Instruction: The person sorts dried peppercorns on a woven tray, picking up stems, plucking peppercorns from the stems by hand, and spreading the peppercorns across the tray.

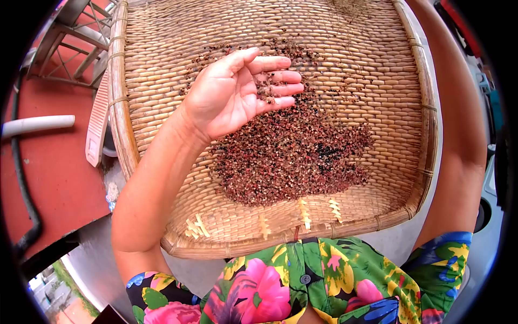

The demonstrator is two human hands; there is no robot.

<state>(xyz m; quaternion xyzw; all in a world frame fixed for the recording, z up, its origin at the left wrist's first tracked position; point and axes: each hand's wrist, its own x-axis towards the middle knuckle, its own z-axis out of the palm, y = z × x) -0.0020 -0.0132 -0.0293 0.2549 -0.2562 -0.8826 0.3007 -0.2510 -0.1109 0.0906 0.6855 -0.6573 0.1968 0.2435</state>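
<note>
My left hand (229, 94) is palm up over the basket, its fingers stretched out to the right. A few husks and seeds lie on its fingers. Just below and beside it spreads a heap of reddish-brown husks mixed with shiny black seeds (291, 159), which look like Sichuan peppercorns. They rest in a large shallow woven winnowing basket (116, 81) with a bamboo rim. My right arm (453, 108) reaches up along the basket's right side. Its hand lies beyond the top edge, out of sight.
Pale woven strips (304, 214) show near the basket's front rim, close to my flowered shirt (259, 286). At left are a metal frame (70, 48), a white pipe (38, 126) and a dark hose (24, 183) on a red surface. Finer brownish bits (349, 7) lie at the basket's far end.
</note>
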